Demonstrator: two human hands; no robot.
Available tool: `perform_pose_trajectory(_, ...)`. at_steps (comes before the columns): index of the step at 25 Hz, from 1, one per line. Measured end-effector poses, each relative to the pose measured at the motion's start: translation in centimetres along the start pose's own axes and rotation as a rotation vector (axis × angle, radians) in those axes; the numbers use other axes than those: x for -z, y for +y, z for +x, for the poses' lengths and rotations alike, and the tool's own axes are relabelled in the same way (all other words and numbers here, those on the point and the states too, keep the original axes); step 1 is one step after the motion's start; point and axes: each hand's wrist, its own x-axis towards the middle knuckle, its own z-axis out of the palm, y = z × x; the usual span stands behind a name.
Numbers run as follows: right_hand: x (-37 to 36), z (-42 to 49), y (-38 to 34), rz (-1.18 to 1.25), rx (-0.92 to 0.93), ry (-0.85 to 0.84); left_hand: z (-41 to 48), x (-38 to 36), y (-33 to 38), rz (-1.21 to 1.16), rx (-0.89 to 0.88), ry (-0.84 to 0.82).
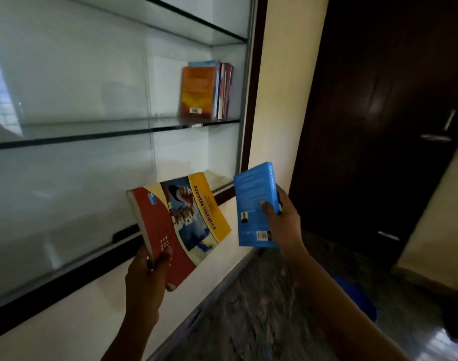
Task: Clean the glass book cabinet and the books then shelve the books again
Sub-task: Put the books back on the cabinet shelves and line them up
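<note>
Blue book (254, 204) right, red book (160, 225) left

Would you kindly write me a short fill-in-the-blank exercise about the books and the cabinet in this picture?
1. The large book held by the left hand is titled Business ____.
2. The small book gripped by the right hand has a ____ cover.
3. The shelved books stand upright at the ____ end of the glass shelf.

Missing words: Statistics; blue; right.
</note>
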Motion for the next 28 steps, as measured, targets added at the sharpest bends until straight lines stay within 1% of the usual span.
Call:
perform_pose_trajectory(3,-2.1,9.4,-0.1,0.041,0.074,-0.062,6.0,-4.9,0.4,-0.036,-0.059,0.03)
perform_pose_trajectory(5,-3.6,14.3,-0.6,0.132,0.118,-0.1,8.6,-6.7,0.5,-0.022,-0.09,0.047)
perform_pose_trajectory(10,-9.5,25.8,-2.3,0.402,0.255,-0.209,13.9,-9.7,0.3,0.005,-0.13,0.214)
perform_pose_trajectory(13,-13.5,32.4,-4.2,0.608,0.243,-0.263,16.0,-12.0,0.2,-0.02,-0.138,0.262)
perform_pose_trajectory(15,-16.5,36.7,-5.5,0.661,0.243,-0.255,17.1,-14.5,0.5,-0.019,-0.139,0.323)
perform_pose_trajectory(17,-20.3,40.6,-6.2,0.59,0.317,-0.193,18.0,-16.8,0.6,-0.012,-0.171,0.372)
perform_pose_trajectory(19,-23.3,43.0,-5.7,0.383,0.381,-0.164,18.4,-18.6,0.6,-0.008,-0.208,0.402)
perform_pose_trajectory(21,-24.4,44.7,-4.0,0.136,0.414,-0.095,18.6,-20.1,0.8,-0.009,-0.242,0.42)
perform_pose_trajectory(23,-24.2,46.2,-2.4,0.047,0.447,-0.05,18.8,-21.0,0.9,0.007,-0.256,0.459)
perform_pose_trajectory(24,-23.9,46.8,-2.4,0.034,0.467,-0.084,18.8,-21.4,1.0,0.005,-0.265,0.479)
perform_pose_trajectory(28,-23.0,47.9,-3.6,-0.07,0.512,-0.365,19.0,-22.7,0.9,-0.034,-0.298,0.523)
